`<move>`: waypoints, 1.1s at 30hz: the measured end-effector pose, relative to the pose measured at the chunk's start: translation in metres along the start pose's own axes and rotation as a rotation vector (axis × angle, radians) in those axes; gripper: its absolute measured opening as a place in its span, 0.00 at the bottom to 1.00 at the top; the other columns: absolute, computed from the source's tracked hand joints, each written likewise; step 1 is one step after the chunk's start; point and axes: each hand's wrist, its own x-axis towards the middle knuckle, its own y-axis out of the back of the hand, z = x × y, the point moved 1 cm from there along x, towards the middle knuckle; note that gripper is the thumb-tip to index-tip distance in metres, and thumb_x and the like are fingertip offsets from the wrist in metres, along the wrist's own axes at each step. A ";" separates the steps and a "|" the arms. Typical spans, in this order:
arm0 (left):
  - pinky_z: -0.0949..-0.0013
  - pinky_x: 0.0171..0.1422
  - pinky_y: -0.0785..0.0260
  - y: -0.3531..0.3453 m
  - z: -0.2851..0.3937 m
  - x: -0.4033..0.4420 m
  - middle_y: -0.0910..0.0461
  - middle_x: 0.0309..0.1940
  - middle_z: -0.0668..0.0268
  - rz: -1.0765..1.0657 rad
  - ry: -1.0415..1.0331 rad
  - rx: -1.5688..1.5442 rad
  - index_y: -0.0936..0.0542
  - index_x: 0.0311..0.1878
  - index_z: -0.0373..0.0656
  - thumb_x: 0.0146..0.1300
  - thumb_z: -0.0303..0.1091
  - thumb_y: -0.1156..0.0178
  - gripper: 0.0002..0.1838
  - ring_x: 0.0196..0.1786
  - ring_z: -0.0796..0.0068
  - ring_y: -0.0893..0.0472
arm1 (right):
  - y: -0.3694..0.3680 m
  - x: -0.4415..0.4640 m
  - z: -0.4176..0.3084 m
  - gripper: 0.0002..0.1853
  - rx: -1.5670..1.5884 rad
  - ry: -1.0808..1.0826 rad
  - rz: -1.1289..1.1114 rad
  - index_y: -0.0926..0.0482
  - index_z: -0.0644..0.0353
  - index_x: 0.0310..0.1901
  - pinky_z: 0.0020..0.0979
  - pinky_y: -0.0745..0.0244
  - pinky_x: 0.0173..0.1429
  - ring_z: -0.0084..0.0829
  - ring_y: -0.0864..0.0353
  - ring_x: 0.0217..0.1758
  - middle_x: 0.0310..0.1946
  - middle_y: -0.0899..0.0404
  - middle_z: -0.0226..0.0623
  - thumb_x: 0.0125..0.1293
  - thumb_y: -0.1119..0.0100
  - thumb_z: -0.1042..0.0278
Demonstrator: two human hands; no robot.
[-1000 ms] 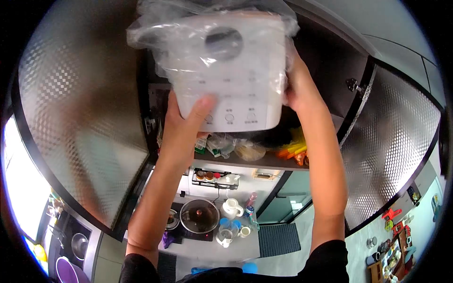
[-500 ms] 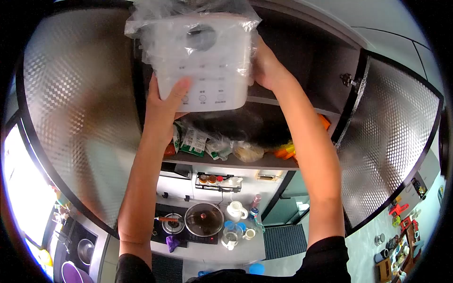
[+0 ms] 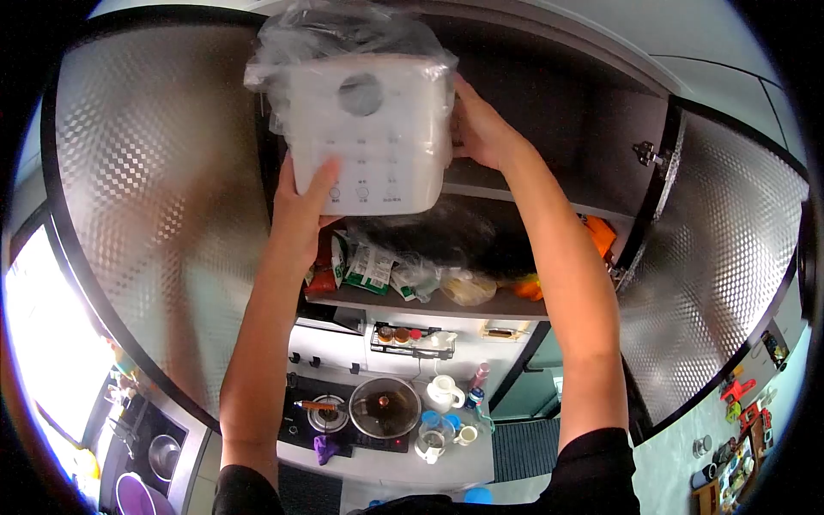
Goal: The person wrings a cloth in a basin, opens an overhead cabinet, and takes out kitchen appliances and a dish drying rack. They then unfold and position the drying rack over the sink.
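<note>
Head view: where is the white, boxy, plastic-covered appliance [image 3: 373,142]?
Raised before the open, dark-panelled cupboard [image 3: 549,103].
Held how?
Left hand [image 3: 304,196] curls around its lower corner, thumb in front; right hand [image 3: 483,133] meets its side, its grip too hidden to tell.

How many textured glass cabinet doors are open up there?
2: one dark-framed textured glass door to the left of the boxy white plastic-bagged appliance, and a matching second door to its right.

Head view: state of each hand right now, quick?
Left hand: holding the white button-panel appliance at its lower left, thumb on the front.
Right hand: at its right side; fingers mostly hidden, grip can't be told.
</note>
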 end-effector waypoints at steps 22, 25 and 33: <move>0.59 0.53 0.22 -0.003 -0.005 0.002 0.23 0.56 0.66 0.057 0.017 0.063 0.36 0.71 0.51 0.67 0.47 0.36 0.32 0.53 0.70 0.20 | 0.034 0.093 0.030 0.34 -1.335 0.307 0.127 0.31 0.57 0.67 0.49 0.34 0.72 0.49 0.32 0.71 0.64 0.28 0.52 0.61 0.34 0.54; 0.59 0.53 0.22 -0.002 -0.004 0.003 0.23 0.55 0.66 0.040 0.019 0.066 0.35 0.70 0.51 0.67 0.48 0.36 0.33 0.53 0.69 0.20 | 0.058 0.092 0.028 0.22 -1.474 0.273 0.306 0.23 0.56 0.58 0.50 0.25 0.64 0.49 0.22 0.62 0.53 0.19 0.49 0.63 0.38 0.63; 0.56 0.55 0.22 -0.001 -0.009 0.013 0.24 0.58 0.64 0.022 0.021 0.056 0.34 0.69 0.47 0.65 0.54 0.36 0.35 0.57 0.66 0.21 | 0.092 0.108 0.050 0.24 -1.170 0.399 0.457 0.24 0.56 0.60 0.48 0.28 0.67 0.51 0.21 0.60 0.52 0.18 0.50 0.60 0.41 0.74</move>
